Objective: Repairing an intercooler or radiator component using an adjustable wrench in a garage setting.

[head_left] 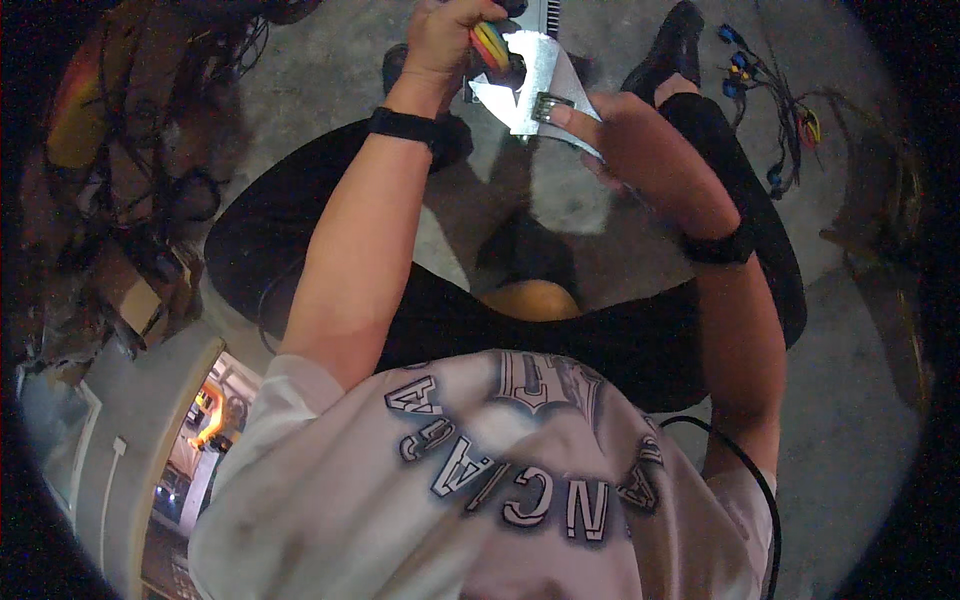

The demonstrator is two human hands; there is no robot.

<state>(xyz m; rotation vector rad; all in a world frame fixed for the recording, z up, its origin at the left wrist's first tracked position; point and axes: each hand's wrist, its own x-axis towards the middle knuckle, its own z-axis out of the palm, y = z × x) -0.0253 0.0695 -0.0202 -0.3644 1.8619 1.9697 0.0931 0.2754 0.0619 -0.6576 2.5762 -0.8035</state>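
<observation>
At the top of the head view my left hand (440, 45) is closed around a bundle of red, yellow and green strands (490, 45) that look like wires. Beside it, brightly lit, is a bent silver metal plate (560, 75) with a jagged cut-out on its left side. My right hand (655, 155) grips the plate's lower right edge, a finger lying by a small dark rectangular fitting (550, 107). The other fingers are partly hidden behind the plate. Just above the plate, a grey ribbed part (545, 15) is cut off by the picture's top edge.
Cables with blue, yellow and red ends (770, 90) lie on the concrete floor (590, 200) at the right. A dark tangle of cables (120, 150) fills the far left, with brown cardboard (135, 300) below it. My bent legs (300, 200) frame the work area. A black cable (745, 460) runs past my right side.
</observation>
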